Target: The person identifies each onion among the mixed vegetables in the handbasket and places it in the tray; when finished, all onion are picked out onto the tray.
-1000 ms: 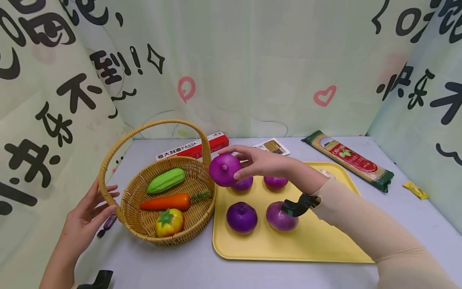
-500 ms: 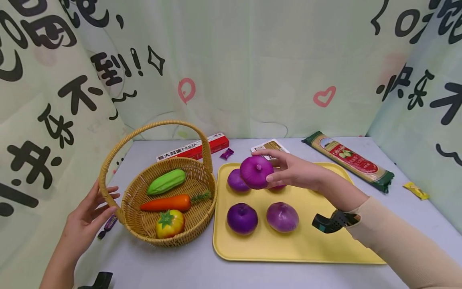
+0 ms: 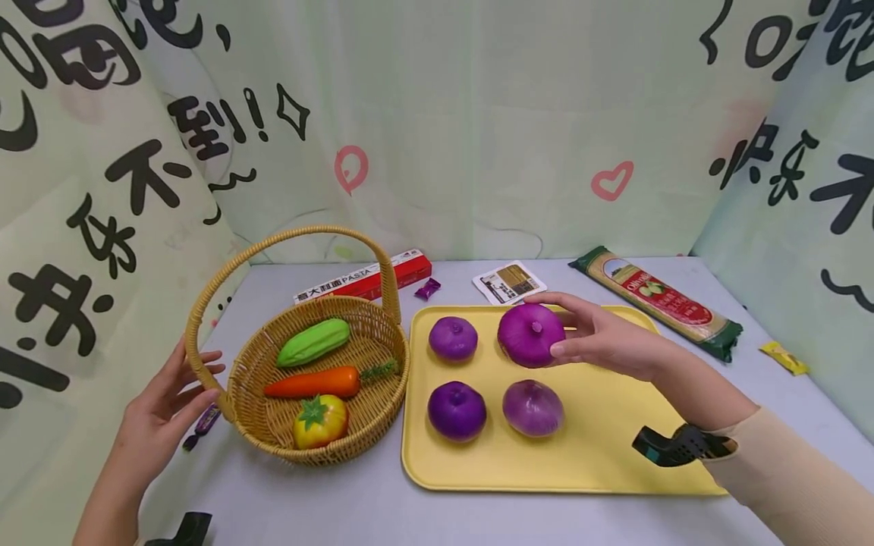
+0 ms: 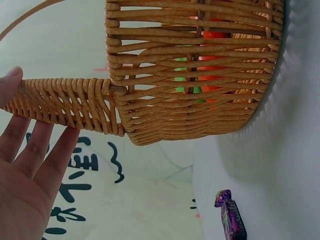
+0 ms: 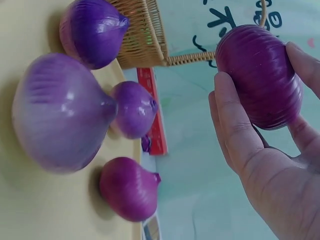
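My right hand (image 3: 604, 337) holds a purple onion (image 3: 531, 335) between thumb and fingers, raised over the yellow tray (image 3: 614, 470). On the tray sit a violet onion (image 3: 454, 339), a dark purple onion (image 3: 457, 411) and a paler onion (image 3: 533, 408). The right wrist view also shows a magenta onion (image 5: 130, 189) there, mostly hidden behind the held one in the head view. My left hand (image 3: 160, 413) grips the base of the handle of a wicker basket (image 3: 321, 453), its thumb and fingers on opposite sides (image 4: 50, 102). A green gourd (image 3: 314, 343), a carrot (image 3: 314, 381) and a yellow-red tomato (image 3: 321, 422) lie inside the basket.
Behind the basket lies a red pasta box (image 3: 369, 279), beside a purple candy (image 3: 427, 289). A flat packet (image 3: 509, 283) is behind the tray. At the right are a long pasta bag (image 3: 655, 299) and a yellow candy (image 3: 784, 358). Another wrapped candy (image 3: 202, 426) lies left of the basket.
My right hand has moved right with the onion, from the basket's right rim to above the tray's back half. My left hand has stayed at the basket handle.
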{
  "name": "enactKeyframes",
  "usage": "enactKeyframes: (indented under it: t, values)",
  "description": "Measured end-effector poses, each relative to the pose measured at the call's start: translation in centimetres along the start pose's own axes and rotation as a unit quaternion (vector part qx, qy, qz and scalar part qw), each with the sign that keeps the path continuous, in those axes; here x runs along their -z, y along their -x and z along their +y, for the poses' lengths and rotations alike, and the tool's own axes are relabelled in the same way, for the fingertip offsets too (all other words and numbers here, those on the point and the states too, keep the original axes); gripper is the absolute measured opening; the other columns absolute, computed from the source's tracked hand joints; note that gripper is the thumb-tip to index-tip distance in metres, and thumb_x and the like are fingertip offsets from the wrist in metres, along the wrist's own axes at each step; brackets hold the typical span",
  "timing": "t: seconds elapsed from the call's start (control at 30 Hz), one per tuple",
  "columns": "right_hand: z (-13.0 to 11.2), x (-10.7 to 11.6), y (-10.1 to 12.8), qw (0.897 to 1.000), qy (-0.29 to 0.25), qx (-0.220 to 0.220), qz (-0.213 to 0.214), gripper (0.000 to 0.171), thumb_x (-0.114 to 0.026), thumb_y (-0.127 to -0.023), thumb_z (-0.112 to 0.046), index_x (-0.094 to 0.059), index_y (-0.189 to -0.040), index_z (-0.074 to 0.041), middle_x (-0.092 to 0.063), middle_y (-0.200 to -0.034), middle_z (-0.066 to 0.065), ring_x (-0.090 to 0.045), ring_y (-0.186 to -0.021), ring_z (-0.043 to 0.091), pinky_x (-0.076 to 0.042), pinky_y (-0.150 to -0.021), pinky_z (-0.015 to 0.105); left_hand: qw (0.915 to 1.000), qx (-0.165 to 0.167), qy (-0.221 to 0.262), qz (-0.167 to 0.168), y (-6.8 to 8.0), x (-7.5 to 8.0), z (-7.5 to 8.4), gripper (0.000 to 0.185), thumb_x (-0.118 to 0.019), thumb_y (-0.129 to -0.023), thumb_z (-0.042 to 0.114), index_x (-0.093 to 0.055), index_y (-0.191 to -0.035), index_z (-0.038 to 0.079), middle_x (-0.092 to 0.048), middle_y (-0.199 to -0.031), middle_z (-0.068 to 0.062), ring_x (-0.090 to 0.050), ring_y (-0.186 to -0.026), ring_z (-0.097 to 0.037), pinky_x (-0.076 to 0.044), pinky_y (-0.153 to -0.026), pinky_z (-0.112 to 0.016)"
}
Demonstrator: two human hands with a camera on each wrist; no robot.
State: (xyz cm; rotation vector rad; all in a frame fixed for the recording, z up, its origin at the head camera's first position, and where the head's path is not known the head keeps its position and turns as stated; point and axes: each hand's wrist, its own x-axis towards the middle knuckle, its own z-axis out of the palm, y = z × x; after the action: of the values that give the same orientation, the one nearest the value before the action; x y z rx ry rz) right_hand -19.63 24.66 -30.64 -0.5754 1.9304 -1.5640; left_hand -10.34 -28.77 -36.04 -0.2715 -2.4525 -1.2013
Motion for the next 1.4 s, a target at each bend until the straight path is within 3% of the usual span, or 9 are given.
enactKeyframes:
  t: [0.4,0.63,0.83,1.07,1.3,1.4]
  values:
    - [2.8,1.5,5.2,0.999,0.004,0.003,0.047,0.056,-0.05,-0.094,-0.004,-0.028,-0.142,-0.023,-0.05,-0.129,-0.003,-0.06,-0.112,0.015,-0.055,-0.09,0.035,0.9999,0.012,-0.005,0.002,0.2,0.1,-0.4,0.085,-0.063,-0.085,-0.004,-0.019,-0.151,0.026,-0.048,-0.119,0.036,-0.051,-0.105,0.018,-0.043,-0.078,0.001]
    - [5.0,2.1,7.8,0.994,0.005,-0.036,0.101,0.057,-0.05,-0.094,-0.005,-0.027,-0.14,-0.03,-0.05,-0.125,-0.007,-0.059,-0.11,0.01,-0.055,-0.088,0.036,0.9999,0.007,-0.007,0.005,0.1,0.1,-0.3,0.085,-0.063,-0.084,-0.005,-0.02,-0.151,0.026,-0.049,-0.119,0.035,-0.051,-0.105,0.018,-0.043,-0.079,0.002]
    - [6.7,2.8,9.5,0.99,0.011,-0.075,0.117,0.053,-0.05,-0.096,-0.01,-0.027,-0.138,-0.034,-0.052,-0.122,-0.01,-0.058,-0.108,0.006,-0.055,-0.088,0.035,0.9999,0.003,-0.005,0.009,0.1,0.1,0.0,0.086,-0.063,-0.084,-0.008,-0.02,-0.151,0.024,-0.049,-0.118,0.036,-0.052,-0.104,0.018,-0.042,-0.079,0.002]
    - [8.8,3.5,10.8,0.983,0.007,-0.142,0.115,0.052,-0.051,-0.096,-0.017,-0.026,-0.14,-0.03,-0.048,-0.127,0.0,-0.056,-0.11,0.007,-0.054,-0.092,0.037,0.9999,0.003,-0.005,0.009,0.0,0.1,0.1,0.086,-0.063,-0.083,-0.008,-0.02,-0.151,0.024,-0.049,-0.118,0.036,-0.052,-0.104,0.018,-0.043,-0.079,0.002]
    - [10.7,3.6,11.1,0.977,0.008,-0.177,0.117,0.064,-0.054,-0.095,-0.021,-0.018,-0.147,-0.012,-0.035,-0.139,0.024,-0.054,-0.112,0.014,-0.054,-0.091,0.037,1.0,0.005,-0.005,0.006,0.0,-0.1,0.0,0.086,-0.062,-0.084,-0.007,-0.02,-0.151,0.024,-0.049,-0.118,0.036,-0.051,-0.104,0.018,-0.043,-0.079,0.002]
    - [11.1,3.6,11.3,0.975,0.015,-0.189,0.116,0.062,-0.054,-0.095,-0.023,-0.021,-0.146,-0.014,-0.033,-0.141,0.026,-0.054,-0.113,0.016,-0.054,-0.092,0.036,1.0,0.004,-0.004,0.004,0.1,-0.1,0.0,0.086,-0.062,-0.084,-0.008,-0.019,-0.151,0.024,-0.048,-0.118,0.037,-0.051,-0.104,0.018,-0.043,-0.078,0.002]
